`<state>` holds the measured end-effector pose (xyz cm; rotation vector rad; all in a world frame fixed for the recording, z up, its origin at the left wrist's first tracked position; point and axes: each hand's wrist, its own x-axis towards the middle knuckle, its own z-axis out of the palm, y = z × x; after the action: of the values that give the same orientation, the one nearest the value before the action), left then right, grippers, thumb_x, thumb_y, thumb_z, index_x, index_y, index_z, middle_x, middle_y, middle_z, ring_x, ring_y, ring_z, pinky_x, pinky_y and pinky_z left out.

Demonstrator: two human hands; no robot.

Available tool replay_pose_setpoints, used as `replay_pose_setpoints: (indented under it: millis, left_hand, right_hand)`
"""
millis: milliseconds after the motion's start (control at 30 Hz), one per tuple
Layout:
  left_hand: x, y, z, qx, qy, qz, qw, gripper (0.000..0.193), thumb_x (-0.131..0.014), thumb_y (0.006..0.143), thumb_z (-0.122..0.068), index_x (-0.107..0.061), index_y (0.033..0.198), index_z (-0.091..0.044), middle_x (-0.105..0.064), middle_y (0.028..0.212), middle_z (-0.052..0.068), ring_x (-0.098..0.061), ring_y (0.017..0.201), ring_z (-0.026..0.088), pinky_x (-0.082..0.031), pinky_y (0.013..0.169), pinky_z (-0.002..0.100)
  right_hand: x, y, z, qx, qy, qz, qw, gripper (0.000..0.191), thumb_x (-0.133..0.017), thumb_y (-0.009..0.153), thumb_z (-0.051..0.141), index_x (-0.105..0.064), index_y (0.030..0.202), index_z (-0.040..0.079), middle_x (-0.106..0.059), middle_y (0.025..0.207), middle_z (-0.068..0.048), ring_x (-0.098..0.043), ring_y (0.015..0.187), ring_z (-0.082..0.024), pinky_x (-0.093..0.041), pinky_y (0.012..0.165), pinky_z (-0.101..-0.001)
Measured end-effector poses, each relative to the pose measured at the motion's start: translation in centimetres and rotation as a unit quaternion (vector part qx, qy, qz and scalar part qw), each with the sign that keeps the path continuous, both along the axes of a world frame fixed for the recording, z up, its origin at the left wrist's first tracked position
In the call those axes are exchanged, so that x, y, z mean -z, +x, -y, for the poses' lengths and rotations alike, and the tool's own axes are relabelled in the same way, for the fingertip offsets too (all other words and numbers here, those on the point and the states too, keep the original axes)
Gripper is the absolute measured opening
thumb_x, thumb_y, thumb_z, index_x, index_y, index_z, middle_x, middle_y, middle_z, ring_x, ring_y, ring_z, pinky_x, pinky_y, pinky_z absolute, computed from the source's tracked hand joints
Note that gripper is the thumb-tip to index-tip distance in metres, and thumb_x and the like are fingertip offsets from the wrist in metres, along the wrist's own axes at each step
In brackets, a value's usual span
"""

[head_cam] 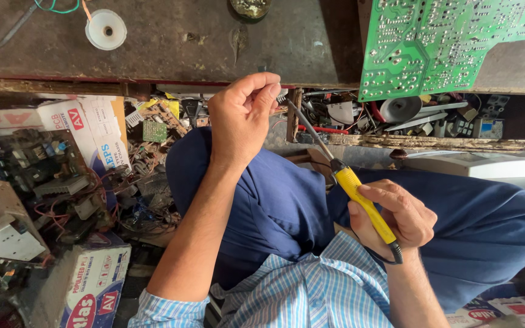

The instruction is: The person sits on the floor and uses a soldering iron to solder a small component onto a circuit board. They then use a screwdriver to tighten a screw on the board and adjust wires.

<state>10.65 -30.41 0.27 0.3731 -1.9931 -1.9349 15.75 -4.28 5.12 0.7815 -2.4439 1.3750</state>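
While the right hand point(399, 212) wraps its fingers tight round the smooth yellow plastic handle of a soldering iron point(363, 203), its thin grey metal shaft slants up toward the left hand point(241, 115). That hand's fingers are pinched narrow at the iron's tip, on something too small to tell. Above, a green circuit board point(445, 42) overhangs the scuffed, dusty worktop point(214, 42).

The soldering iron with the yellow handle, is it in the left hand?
No, the right hand grips the soldering iron; the left hand pinches something small at its tip.
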Motion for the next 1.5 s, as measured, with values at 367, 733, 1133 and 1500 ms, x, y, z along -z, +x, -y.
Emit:
replay_pose_setpoints:
  millis: [367, 733, 1133, 1500]
  left_hand:
    - [0.2, 0.1, 0.2, 0.003, -0.014, -0.008, 1.0, 0.014, -0.073, 0.1, -0.009, -0.075, 0.11, 0.001, -0.078, 0.089, 0.006, -0.073, 0.075, 0.007, -0.059, 0.067, 0.021]
    - [0.2, 0.2, 0.3, 0.001, -0.008, -0.001, 1.0, 0.013, -0.074, 0.1, -0.009, -0.076, 0.11, 0.0, -0.079, 0.089, 0.005, -0.073, 0.075, 0.007, -0.06, 0.068, 0.021]
    - [0.4, 0.4, 0.2, 0.007, -0.016, -0.03, 0.999, 0.013, -0.073, 0.101, -0.008, -0.075, 0.111, 0.0, -0.078, 0.092, 0.005, -0.073, 0.078, 0.007, -0.061, 0.069, 0.021]
    - [1.1, 0.3, 1.7, 0.1, 0.297, -0.025, 0.949, 0.019, -0.067, 0.104, -0.006, -0.072, 0.12, 0.003, -0.069, 0.085, 0.004, -0.064, 0.076, 0.01, -0.056, 0.072, 0.025]
  right_hand:
    - [0.3, 0.1, 0.5, -0.019, -0.016, -0.007, 1.0, 0.023, -0.08, 0.086, 0.004, -0.067, 0.102, -0.006, -0.073, 0.089, -0.016, -0.073, 0.074, -0.019, -0.055, 0.06, -0.0225]
    - [-0.2, 0.1, 0.8, -0.026, -0.008, 0.008, 1.0, 0.024, -0.08, 0.087, 0.003, -0.067, 0.104, -0.006, -0.073, 0.091, -0.016, -0.073, 0.077, -0.019, -0.054, 0.062, -0.0221]
    - [-0.8, 0.4, 0.5, 0.012, 0.057, 0.041, 0.997, 0.022, -0.082, 0.08, 0.0, -0.072, 0.099, -0.006, -0.075, 0.084, -0.015, -0.059, 0.055, -0.01, -0.036, 0.05, -0.0211]
    - [1.0, 3.0, -9.8, 0.034, -0.213, 0.02, 0.976, 0.037, -0.073, 0.099, 0.024, -0.056, 0.116, -0.005, -0.064, 0.094, -0.022, -0.072, 0.074, -0.024, -0.064, 0.068, -0.0325]
